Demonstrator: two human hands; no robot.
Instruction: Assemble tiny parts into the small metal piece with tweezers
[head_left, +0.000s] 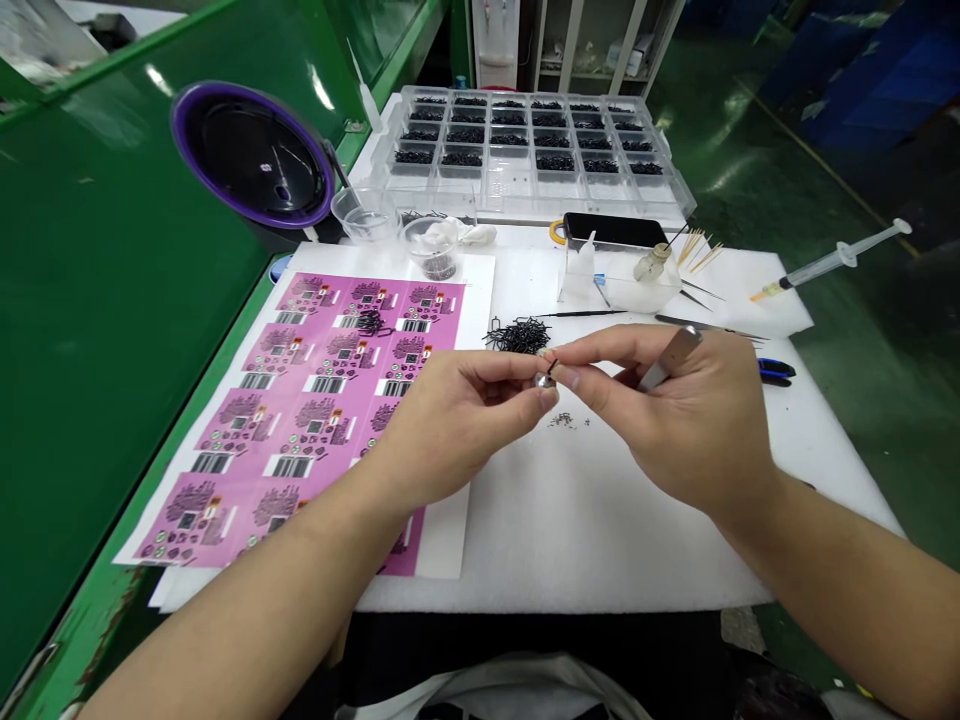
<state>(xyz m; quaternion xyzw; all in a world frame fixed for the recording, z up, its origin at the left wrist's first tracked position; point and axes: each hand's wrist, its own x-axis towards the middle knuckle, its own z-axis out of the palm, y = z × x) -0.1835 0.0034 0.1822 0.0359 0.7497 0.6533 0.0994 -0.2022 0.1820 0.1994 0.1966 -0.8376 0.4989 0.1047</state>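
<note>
Left hand (pixel 446 430): closed, pinching one small metal part (pixel 544 379).
Right hand (pixel 675 425): closed on one pair of tweezers (pixel 670 358).
White foam pad (pixel 600 560): one pile of black wire pieces (pixel 517 336) on it.

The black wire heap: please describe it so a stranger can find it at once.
Start at the white foam pad, with the pink printed sheets on its left. Just beyond the left hand and the right hand lies a loose heap of small black wire pieces. It is bigger than the small black clump on the pink sheets and the fine specks below the hands.
</note>
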